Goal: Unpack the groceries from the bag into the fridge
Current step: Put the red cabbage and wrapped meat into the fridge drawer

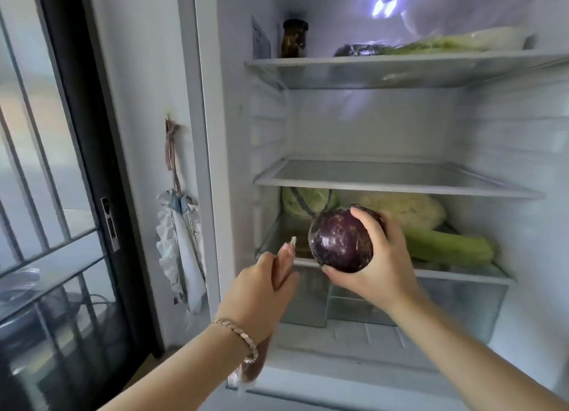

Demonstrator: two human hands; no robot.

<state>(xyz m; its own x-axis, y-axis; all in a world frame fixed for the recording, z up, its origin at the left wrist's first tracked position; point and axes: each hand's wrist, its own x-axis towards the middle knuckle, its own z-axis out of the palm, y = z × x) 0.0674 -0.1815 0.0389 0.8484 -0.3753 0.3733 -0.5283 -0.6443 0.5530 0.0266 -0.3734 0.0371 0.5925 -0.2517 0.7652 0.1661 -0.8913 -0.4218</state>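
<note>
- Purple round eggplant [340,241]: held by the right hand [378,262], fingers and thumb curled round it, at the near edge of the fridge's [209,133] lowest glass shelf [462,276].
- Left hand [261,290], just left of it: fist wrapped round a pinkish plastic-wrapped roll [284,256].
- Farther back on that shelf: cabbage [304,201], napa cabbage [406,208], celery [446,245].

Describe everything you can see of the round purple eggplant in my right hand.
The round dark-purple eggplant has glossy skin mottled with pale brown scuffs. The right hand grips it, fingers curled round its top, right side and underside, holding it in the air before the front edge of the fridge's lowest glass shelf.
</note>
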